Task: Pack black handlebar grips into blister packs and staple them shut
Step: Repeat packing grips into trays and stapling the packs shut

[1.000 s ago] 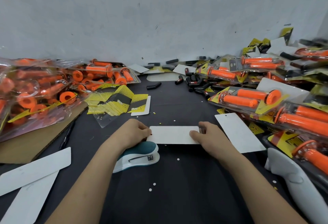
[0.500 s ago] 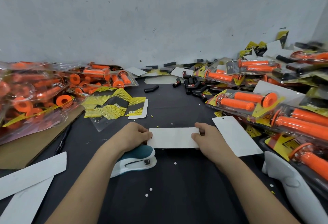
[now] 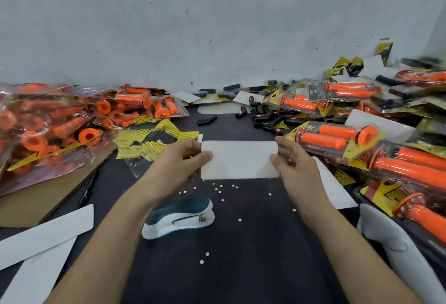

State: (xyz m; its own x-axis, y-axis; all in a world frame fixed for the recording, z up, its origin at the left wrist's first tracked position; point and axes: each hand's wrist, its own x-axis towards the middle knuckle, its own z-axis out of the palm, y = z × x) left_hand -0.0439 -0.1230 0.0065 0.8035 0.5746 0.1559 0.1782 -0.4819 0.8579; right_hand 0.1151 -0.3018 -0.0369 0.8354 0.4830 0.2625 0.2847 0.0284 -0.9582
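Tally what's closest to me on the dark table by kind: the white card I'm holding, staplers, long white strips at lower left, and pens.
white card: 1
stapler: 1
long white strips: 2
pen: 1
Total: 5

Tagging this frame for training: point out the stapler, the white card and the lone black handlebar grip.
stapler [image 3: 183,208], head view, teal top cover
white card [image 3: 239,160], head view, middle of its blank face
lone black handlebar grip [image 3: 206,120], head view, its bend
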